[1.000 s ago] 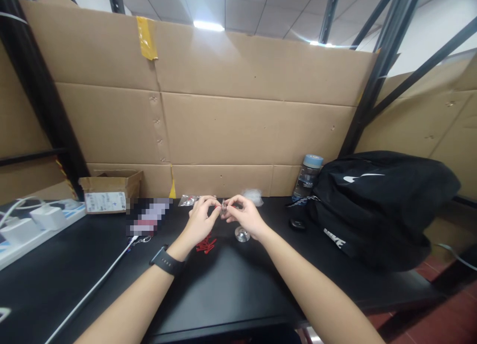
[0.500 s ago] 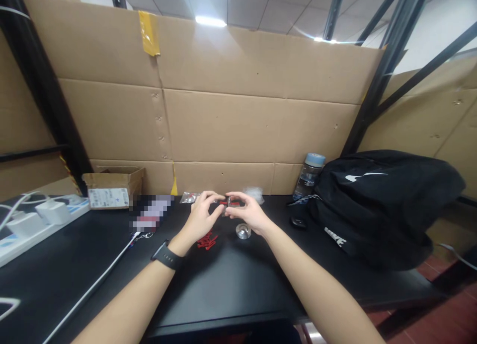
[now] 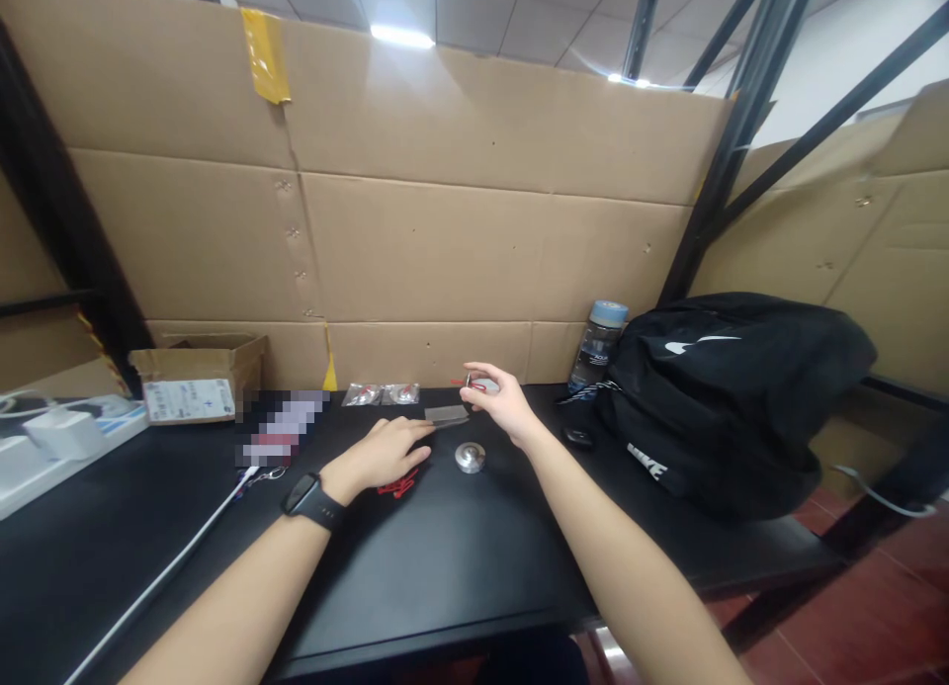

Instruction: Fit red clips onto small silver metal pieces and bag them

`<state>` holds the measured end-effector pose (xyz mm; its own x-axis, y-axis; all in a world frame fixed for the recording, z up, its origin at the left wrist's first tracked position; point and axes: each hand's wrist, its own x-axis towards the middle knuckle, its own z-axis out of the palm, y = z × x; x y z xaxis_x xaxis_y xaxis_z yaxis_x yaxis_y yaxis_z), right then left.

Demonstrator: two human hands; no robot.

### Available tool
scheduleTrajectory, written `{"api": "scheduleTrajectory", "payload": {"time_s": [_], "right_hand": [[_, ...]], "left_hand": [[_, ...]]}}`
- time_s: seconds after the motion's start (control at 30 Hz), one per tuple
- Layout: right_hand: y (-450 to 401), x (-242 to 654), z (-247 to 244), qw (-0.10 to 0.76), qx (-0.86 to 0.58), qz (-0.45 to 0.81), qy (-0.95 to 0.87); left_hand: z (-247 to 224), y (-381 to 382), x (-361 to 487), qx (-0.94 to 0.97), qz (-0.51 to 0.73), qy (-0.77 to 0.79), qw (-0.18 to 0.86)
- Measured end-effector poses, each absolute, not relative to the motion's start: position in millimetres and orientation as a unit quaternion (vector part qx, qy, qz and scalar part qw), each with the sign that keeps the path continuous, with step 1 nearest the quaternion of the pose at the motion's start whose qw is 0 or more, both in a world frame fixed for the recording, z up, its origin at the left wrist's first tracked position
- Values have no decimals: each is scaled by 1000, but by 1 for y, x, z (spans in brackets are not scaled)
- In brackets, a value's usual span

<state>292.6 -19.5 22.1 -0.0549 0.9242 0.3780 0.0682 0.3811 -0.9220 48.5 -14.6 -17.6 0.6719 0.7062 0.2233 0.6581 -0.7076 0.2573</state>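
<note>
My right hand (image 3: pixel 498 400) is raised over the back of the black table, thumb and fingers pinching a small metal piece with a red strip (image 3: pixel 470 383). To its left, my left hand (image 3: pixel 387 455) lies low with fingers stretched out, fingertips at the edge of a flat clear plastic bag (image 3: pixel 447 415). Partly under that hand is a pile of red strips (image 3: pixel 398 485). A round shiny metal piece (image 3: pixel 470 457) rests on the table between the hands. Two small clear packets (image 3: pixel 363 394) with red and silver contents lie behind the left hand.
On the right stand a bottle with a blue lid (image 3: pixel 597 347) and a black backpack (image 3: pixel 733 398), with a small black object (image 3: pixel 576 437) before them. Leftward are an open cardboard box (image 3: pixel 197 384), a blurred-out item (image 3: pixel 286 430) with a white cable, and a power strip (image 3: pixel 111 433).
My hands have parted: the left moved down to the table by the clear bag, while the right keeps the red and metal piece raised. The camera view has shifted slightly right.
</note>
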Motion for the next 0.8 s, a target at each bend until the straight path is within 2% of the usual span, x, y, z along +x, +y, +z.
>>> {"api": "scheduleTrajectory", "payload": {"time_s": [0.27,0.43,0.67,0.8], "right_hand": [[-22,295,24,541,-375,359,-661],[-23,293,16,434,-380,372,-727],[-25,281,1,310,-439,233,-811],[-25,278,-2,283,-458,186,-822]], "left_hand": [[-25,-6,51,899,157,404,60],[-22,-10,52,900,157,405,41],[-27,-7,48,893,135,423,76],[-33,-3,43,881,156,439,79]]}}
